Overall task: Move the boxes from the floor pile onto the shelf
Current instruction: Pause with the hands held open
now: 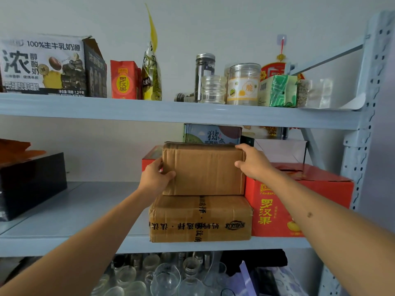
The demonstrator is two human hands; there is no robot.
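Observation:
A plain brown cardboard box (205,168) sits on top of a taped brown box (201,218) on the middle shelf (70,212) of a pale metal rack. My left hand (157,175) grips the upper box at its left edge, thumb on the front face. My right hand (251,162) grips its upper right corner, fingers over the top edge and thumb on the front. Both boxes stand close to the shelf's front edge. The floor pile is out of view.
A red carton (299,201) stands right of the stack, and a black box (30,184) at the left. The top shelf (171,113) holds cartons, jars and packets. Glassware (162,276) fills the level below. A rack upright (363,124) rises at the right.

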